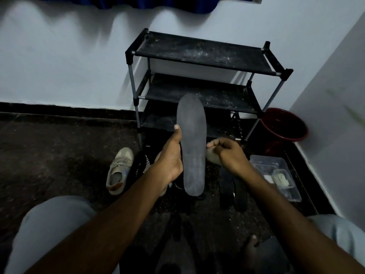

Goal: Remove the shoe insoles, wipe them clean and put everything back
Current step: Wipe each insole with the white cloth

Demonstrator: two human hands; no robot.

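The left hand [170, 155] holds a grey insole [191, 143] upright in front of the rack [203, 54]; the thumb lies along the insole's left edge and the fingers wrap behind it, out of sight; the toe end points up, overlapping the rack's middle shelf, and the heel end hangs low, nearer the person. The right hand [229, 153] sits just right of the insole, fingers curled closed on a pale cloth [212, 156]; the cloth lies at the insole's right edge, contact not discernible. A beige shoe [118, 171] rests on the floor [59, 155] left of the insole, opening up; a dark item with white stripes [143, 165] lies between that shoe and the left hand, partly hidden, identity unclear. Two dark insoles [233, 188] lie flat on the floor right of the held insole, below the right wrist. A clear tub [276, 175] stands further right, holding pale items too blurred to identify; a red bucket [284, 127] stands beside the rack's right legs, against the wall [69, 66]. The rack's shelves are dusty.
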